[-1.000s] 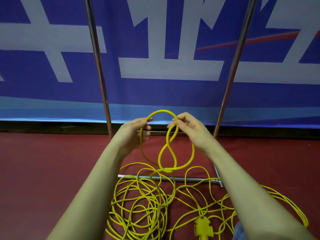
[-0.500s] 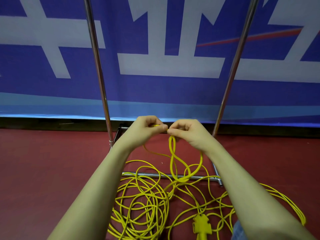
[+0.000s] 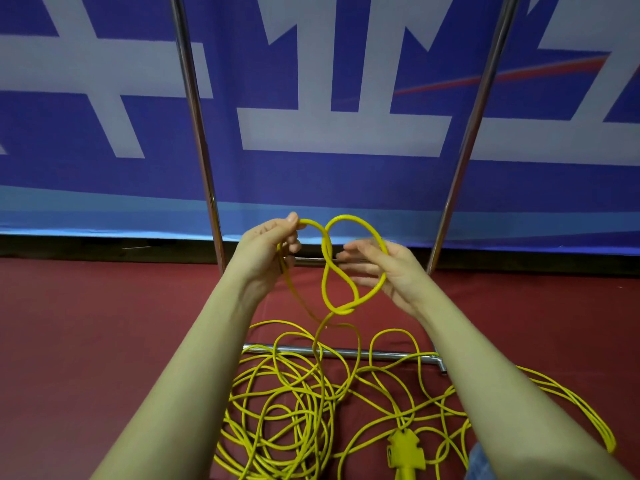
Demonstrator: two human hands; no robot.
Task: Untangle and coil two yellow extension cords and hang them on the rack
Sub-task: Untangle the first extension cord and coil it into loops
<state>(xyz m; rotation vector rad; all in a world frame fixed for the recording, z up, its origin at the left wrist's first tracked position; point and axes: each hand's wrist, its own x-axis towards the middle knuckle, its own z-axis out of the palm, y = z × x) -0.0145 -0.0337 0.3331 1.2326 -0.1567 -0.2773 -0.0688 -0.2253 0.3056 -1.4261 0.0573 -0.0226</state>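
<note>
Most of the view is a blue banner [image 3: 311, 174] with huge white strokes and a thin red streak; the strokes are cut off, so no word can be read. Below it runs a dark red floor [image 3: 104, 341]. Two shiny uprights of the rack [image 3: 197, 133] rise in front of the banner, and its base bar lies on the floor. Yellow extension cords [image 3: 294, 403] sprawl in tangled loops over that bar, with a yellow socket head [image 3: 405, 452] near the bottom edge. A twisted figure-eight loop [image 3: 332, 271] is lifted above the heap. The left hand [image 3: 266, 247] pinches the cord between thumb and curled fingers. The right hand [image 3: 381, 271] has straight, spread fingers, the loop draped over it.
</note>
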